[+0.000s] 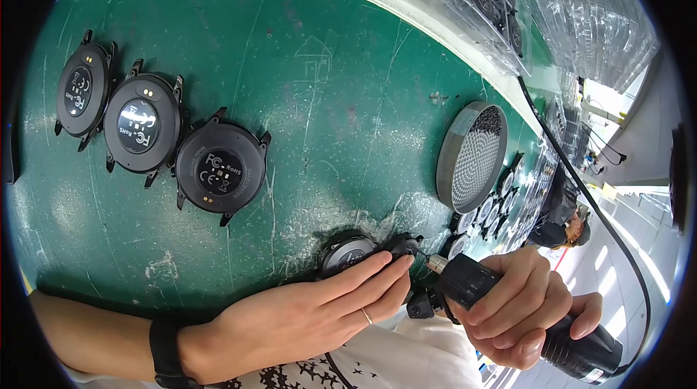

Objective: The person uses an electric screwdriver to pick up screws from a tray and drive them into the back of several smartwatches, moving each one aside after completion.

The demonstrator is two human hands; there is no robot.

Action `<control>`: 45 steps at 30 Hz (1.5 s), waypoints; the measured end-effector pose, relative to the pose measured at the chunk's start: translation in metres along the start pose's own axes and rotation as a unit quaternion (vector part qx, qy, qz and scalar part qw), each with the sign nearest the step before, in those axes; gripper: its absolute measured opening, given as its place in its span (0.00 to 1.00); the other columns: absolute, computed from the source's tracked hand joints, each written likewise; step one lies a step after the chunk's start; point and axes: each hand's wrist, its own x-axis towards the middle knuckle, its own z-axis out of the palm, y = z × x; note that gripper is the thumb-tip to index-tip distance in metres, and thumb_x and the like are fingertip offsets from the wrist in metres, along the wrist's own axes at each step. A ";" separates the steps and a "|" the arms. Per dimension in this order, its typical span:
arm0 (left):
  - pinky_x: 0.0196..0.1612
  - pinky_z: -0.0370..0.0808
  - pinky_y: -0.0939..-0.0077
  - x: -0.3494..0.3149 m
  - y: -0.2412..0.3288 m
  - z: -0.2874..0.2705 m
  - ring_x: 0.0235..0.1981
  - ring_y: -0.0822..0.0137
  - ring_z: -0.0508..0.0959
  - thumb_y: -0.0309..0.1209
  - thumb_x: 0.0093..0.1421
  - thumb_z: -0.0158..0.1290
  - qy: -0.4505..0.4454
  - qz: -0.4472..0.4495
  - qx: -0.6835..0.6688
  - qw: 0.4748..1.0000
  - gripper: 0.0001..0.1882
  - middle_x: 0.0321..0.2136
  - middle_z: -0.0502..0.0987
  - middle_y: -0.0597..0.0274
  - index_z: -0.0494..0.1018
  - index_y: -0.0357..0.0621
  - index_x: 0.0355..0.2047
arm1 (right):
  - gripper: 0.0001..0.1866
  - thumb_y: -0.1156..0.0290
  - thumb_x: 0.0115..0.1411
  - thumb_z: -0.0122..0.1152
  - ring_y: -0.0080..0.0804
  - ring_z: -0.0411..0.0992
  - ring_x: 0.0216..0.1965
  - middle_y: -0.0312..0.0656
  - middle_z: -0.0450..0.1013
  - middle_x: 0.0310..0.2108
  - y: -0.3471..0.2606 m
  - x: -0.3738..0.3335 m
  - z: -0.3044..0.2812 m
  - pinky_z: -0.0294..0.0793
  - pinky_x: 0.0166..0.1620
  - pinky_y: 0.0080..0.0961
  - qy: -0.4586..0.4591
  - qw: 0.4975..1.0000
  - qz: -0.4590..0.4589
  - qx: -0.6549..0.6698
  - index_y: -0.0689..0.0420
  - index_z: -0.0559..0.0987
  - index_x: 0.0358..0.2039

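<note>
My left hand (305, 320) lies stretched out at the table's near edge, fingers straight and fingertips resting on two dark round watch cases. One watch case (348, 252) shows beyond the fingers; the other watch case (405, 244) sits under the fingertips, partly hidden. My right hand (519, 305) is wrapped round a black electric screwdriver (468, 280). Its metal tip points left at the second case; whether it touches a screw is too small to tell. Further left, three black watch cases (86, 91) (143, 124) (221, 167) lie back side up in a slanting row.
A round grey dish (451, 156) with a perforated plate and small dark screws stands right of centre. Several more watches (488, 213) lie beyond it. The black screwdriver cord (581, 185) arcs along the right. Clear plastic trays (581, 11) are stacked behind; a person (559, 225) sits far right.
</note>
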 end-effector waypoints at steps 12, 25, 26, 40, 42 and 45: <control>0.74 0.53 0.59 0.001 0.001 0.005 0.69 0.59 0.60 0.40 0.60 0.42 0.019 -0.014 -0.018 1.000 0.28 0.63 0.65 0.63 0.72 0.40 0.57 | 0.16 0.82 0.52 0.59 0.21 0.66 0.08 0.35 0.67 0.14 0.005 0.003 -0.001 0.74 0.11 0.15 0.006 0.999 -0.026 0.029 0.61 0.65 0.40; 0.74 0.54 0.62 0.003 0.001 0.004 0.69 0.61 0.60 0.39 0.60 0.42 0.017 -0.019 -0.027 0.999 0.28 0.64 0.65 0.63 0.71 0.39 0.58 | 0.20 0.70 0.71 0.48 0.24 0.68 0.17 0.38 0.72 0.28 -0.027 0.016 -0.012 0.71 0.16 0.20 -0.169 0.964 0.204 -0.015 0.54 0.67 0.63; 0.74 0.54 0.62 0.002 0.001 0.004 0.69 0.61 0.60 0.39 0.60 0.42 0.012 -0.020 -0.028 0.999 0.28 0.64 0.65 0.63 0.71 0.39 0.58 | 0.21 0.70 0.71 0.48 0.25 0.68 0.16 0.38 0.72 0.28 -0.024 0.015 -0.010 0.72 0.16 0.20 -0.169 0.966 0.196 -0.016 0.53 0.66 0.63; 0.72 0.57 0.66 0.003 0.003 0.005 0.68 0.64 0.62 0.38 0.62 0.42 0.010 -0.032 -0.030 0.999 0.27 0.64 0.64 0.64 0.70 0.40 0.60 | 0.29 0.81 0.60 0.56 0.26 0.67 0.15 0.37 0.70 0.26 -0.020 0.009 -0.006 0.75 0.18 0.20 -0.169 0.969 0.182 -0.011 0.54 0.65 0.62; 0.72 0.57 0.66 0.003 0.003 0.005 0.68 0.64 0.62 0.38 0.62 0.42 0.012 -0.031 -0.026 0.999 0.27 0.63 0.64 0.64 0.70 0.40 0.60 | 0.29 0.81 0.60 0.56 0.26 0.67 0.15 0.37 0.70 0.25 -0.014 0.008 -0.005 0.75 0.18 0.20 -0.170 0.970 0.172 0.000 0.54 0.65 0.61; 0.72 0.57 0.66 0.004 0.002 0.004 0.68 0.64 0.62 0.38 0.62 0.42 0.004 -0.028 -0.027 0.999 0.27 0.63 0.64 0.64 0.70 0.40 0.60 | 0.29 0.81 0.58 0.58 0.26 0.66 0.14 0.36 0.69 0.24 -0.009 0.006 -0.005 0.75 0.18 0.20 -0.175 0.973 0.148 0.022 0.55 0.66 0.60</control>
